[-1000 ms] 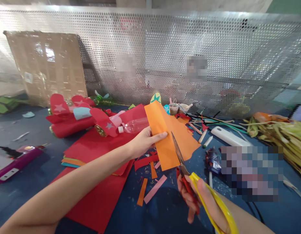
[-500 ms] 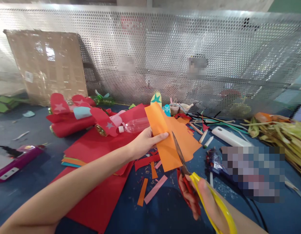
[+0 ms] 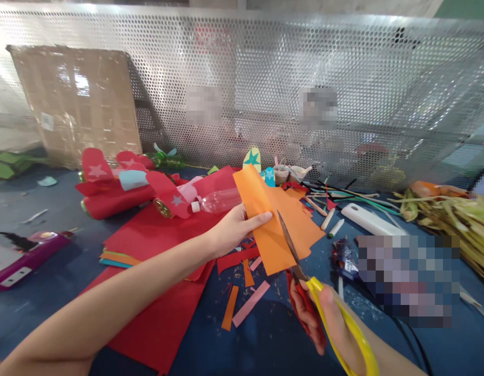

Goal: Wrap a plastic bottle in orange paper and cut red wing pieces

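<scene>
My left hand [image 3: 237, 231] pinches a sheet of orange paper [image 3: 269, 241], thumb on top and fingers hidden beneath. The sheet is partly cut, with a strip on the left side lifting away from the rest. My right hand [image 3: 323, 313] grips scissors [image 3: 291, 243] with one yellow and one red handle. Their blades lie along the cut line in the orange paper. Behind the left hand lies a clear plastic bottle [image 3: 220, 201] with a white cap. Red paper sheets [image 3: 159, 308] are spread under my left forearm.
Red paper-covered bottle models [image 3: 116, 198] stand at the left, before a cardboard panel [image 3: 77, 104]. Orange and pink paper scraps [image 3: 250, 304] lie below the hands. A glue gun [image 3: 345, 258], a white utility knife [image 3: 369, 219] and dried husks [image 3: 453, 224] lie right. A purple power strip [image 3: 34, 256] sits left.
Both hands stay almost in place. The fingers of my right hand and the red handle have shifted slightly down and right; the blades remain at the orange paper.
</scene>
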Demonstrator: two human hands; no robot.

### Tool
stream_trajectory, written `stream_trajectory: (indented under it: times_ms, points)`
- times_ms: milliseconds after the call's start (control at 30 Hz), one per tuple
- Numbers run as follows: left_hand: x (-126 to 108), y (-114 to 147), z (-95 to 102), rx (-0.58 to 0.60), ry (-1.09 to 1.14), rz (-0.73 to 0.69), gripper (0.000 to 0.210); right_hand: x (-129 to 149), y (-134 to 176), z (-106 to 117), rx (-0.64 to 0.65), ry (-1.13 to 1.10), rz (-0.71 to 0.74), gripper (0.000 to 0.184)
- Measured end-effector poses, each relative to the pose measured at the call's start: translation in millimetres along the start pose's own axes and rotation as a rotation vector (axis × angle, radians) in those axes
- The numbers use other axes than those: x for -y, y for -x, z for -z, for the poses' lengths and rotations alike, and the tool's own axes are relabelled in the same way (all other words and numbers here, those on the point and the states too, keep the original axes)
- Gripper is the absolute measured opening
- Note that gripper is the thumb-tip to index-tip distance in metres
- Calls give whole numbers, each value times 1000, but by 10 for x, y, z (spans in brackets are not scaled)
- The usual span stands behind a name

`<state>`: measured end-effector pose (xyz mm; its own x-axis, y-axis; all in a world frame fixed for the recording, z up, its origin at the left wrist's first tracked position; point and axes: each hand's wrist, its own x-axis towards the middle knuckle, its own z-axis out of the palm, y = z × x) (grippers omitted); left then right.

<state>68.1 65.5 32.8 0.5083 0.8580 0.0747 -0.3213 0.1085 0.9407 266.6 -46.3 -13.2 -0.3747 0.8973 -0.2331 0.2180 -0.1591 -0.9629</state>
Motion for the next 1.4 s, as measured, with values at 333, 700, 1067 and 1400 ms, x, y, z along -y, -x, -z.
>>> stream_trajectory:
  times_ms: [333, 700, 1067, 1400]
  points:
    - [-12, 1, -11, 1, 8, 8, 43, -25, -19, -4, -3, -17, -31, 76]
    - [1, 3, -7, -11, 23, 15, 43, 143, 58, -122, -103, -37, -73, 73]
    - [26, -14, 23, -26, 30, 19, 41, 162, 60, -115, -155, 27, -75, 72]
    - [-87, -31, 24, -192, 77, -8, 35, 158, 50, -88, -109, 28, -75, 72]
